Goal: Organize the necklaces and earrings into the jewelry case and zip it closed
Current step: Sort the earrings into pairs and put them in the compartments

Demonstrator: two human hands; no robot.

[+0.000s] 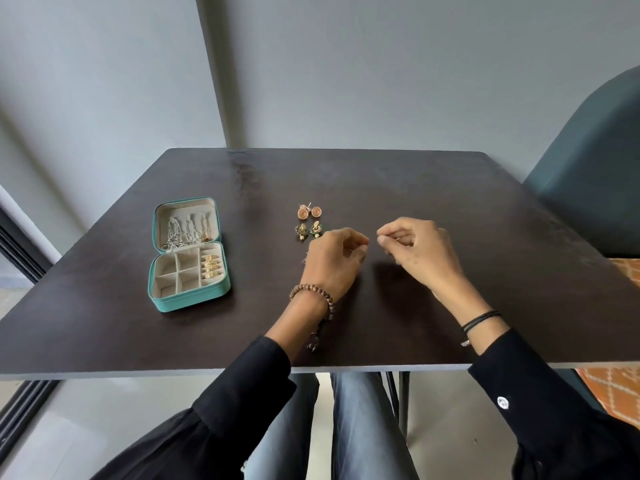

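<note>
Necklaces (185,232) and rings fill the open jewelry case (188,252); 4 earrings (309,221) wait on the counter (450,202); both hands' fingers (360,241) pinch something too small to identify.

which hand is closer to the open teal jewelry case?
Left. The left hand sits right of the teal zip-around jewelry case, with bare dark table between them. The right hand is farther right, beyond the left hand.
</note>
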